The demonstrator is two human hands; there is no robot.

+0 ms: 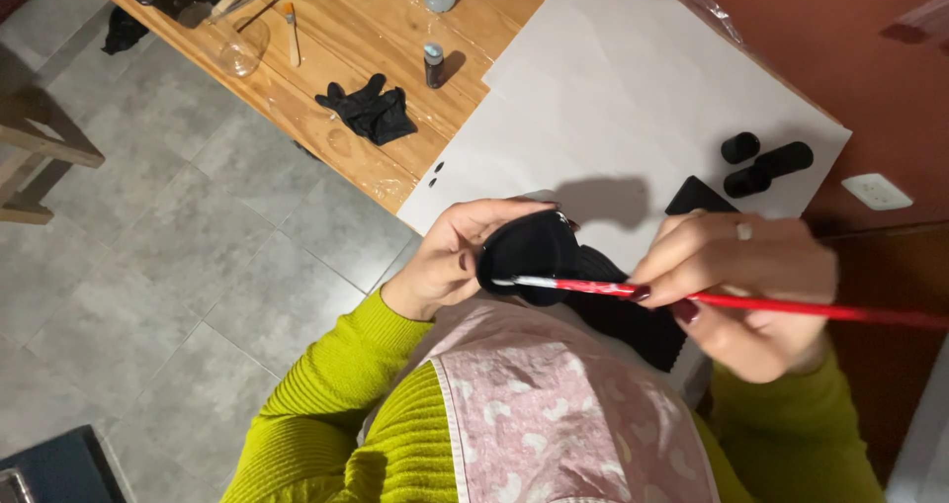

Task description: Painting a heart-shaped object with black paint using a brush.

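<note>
Left hand [450, 256] cupped, right hand [736, 286] in a pinched grip, both arms bent inward.

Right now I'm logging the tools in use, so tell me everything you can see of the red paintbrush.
The red paintbrush is long and thin, with a glossy red handle, a pale ferrule and a tip lying against the black rounded piece held in the left hand. It lies nearly level, its handle running off to the picture's right edge. The right hand pinches it near the ferrule.

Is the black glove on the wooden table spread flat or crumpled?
Crumpled: the black glove lies bunched on the wooden table, fingers curled.
</note>
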